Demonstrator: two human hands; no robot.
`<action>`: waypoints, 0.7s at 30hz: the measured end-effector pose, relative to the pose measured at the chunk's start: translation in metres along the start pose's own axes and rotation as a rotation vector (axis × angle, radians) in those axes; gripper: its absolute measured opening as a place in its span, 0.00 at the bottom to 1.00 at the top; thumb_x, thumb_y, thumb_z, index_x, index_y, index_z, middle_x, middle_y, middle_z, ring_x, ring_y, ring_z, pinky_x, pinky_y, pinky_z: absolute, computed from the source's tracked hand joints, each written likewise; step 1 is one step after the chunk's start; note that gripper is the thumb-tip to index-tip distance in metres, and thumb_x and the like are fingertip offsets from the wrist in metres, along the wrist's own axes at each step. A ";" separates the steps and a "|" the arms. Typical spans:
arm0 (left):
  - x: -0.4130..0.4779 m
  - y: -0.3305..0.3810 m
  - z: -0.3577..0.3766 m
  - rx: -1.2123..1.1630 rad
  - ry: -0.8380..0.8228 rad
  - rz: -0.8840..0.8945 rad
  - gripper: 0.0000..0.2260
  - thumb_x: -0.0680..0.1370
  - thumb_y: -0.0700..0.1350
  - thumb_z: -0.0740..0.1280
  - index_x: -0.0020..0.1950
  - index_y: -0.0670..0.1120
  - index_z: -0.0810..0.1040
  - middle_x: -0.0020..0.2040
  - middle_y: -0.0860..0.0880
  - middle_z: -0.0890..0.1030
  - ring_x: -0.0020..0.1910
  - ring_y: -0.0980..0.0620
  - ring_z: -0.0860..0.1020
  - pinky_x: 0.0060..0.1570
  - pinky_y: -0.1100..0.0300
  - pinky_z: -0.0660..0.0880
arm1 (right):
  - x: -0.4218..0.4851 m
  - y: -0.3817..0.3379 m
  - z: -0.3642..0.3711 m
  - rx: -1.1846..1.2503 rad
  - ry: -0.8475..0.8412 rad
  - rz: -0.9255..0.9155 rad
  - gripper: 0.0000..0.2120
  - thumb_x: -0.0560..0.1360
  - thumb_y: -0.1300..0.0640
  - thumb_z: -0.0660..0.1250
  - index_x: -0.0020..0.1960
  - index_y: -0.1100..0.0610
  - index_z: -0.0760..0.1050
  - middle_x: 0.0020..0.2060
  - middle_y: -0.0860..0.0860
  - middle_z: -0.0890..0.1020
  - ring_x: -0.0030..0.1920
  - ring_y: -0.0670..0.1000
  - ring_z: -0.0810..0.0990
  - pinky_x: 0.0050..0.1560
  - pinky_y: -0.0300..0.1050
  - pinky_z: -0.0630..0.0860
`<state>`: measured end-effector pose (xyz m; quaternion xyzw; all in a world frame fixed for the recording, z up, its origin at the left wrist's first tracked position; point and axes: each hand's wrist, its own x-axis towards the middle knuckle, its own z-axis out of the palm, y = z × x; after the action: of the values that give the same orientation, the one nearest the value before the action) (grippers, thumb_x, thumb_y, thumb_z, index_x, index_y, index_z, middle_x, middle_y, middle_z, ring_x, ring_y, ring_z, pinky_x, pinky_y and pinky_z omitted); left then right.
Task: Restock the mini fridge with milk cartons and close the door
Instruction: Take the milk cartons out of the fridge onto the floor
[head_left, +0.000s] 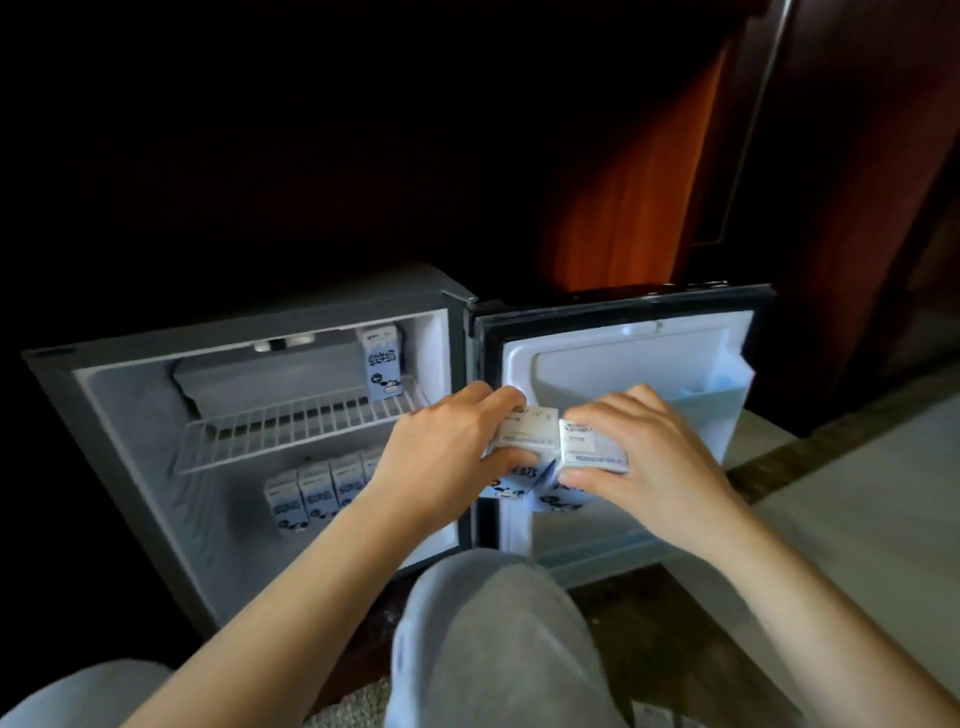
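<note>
The mini fridge (67, 395) stands open on the floor, its door (623, 317) swung out to the right. One blue-and-white milk carton (382, 364) stands on the wire shelf (291, 431) at the back right. A row of several cartons (311, 491) stands on the fridge floor below. My left hand (441, 452) grips a carton (524, 431) from above, and my right hand (649, 447) grips another carton (592, 447) right beside it. Both held cartons hang in front of the hinge side of the door.
A grey freezer box (260, 379) sits at the top of the fridge. The door has a moulded pocket (706, 405) on its inside. My knee in grey trousers (493, 623) is just in front of the fridge. Dark wood panelling (857, 156) rises at the right.
</note>
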<state>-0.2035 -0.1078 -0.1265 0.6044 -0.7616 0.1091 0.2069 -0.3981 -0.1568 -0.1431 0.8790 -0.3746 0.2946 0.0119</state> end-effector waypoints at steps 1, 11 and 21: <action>0.006 0.009 0.004 -0.012 -0.022 0.021 0.19 0.76 0.60 0.62 0.65 0.55 0.66 0.56 0.56 0.75 0.49 0.53 0.77 0.42 0.57 0.75 | -0.008 0.008 -0.005 -0.009 -0.003 0.020 0.21 0.70 0.48 0.72 0.60 0.51 0.75 0.48 0.41 0.75 0.51 0.46 0.68 0.48 0.45 0.69; 0.041 0.090 0.076 -0.223 -0.401 0.061 0.15 0.75 0.53 0.67 0.59 0.51 0.70 0.53 0.47 0.79 0.50 0.44 0.78 0.49 0.51 0.76 | -0.081 0.082 -0.014 -0.110 -0.150 0.225 0.15 0.70 0.45 0.71 0.53 0.49 0.76 0.42 0.42 0.74 0.48 0.48 0.69 0.42 0.46 0.67; 0.033 0.129 0.192 -0.314 -0.688 -0.051 0.16 0.77 0.50 0.67 0.63 0.48 0.70 0.58 0.45 0.78 0.55 0.45 0.78 0.53 0.51 0.77 | -0.141 0.139 0.046 -0.122 -0.358 0.375 0.11 0.72 0.46 0.68 0.53 0.47 0.74 0.44 0.42 0.75 0.47 0.45 0.67 0.40 0.41 0.64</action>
<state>-0.3692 -0.1854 -0.2719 0.5852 -0.7788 -0.2236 0.0318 -0.5438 -0.1762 -0.2834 0.8301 -0.5441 0.1083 -0.0564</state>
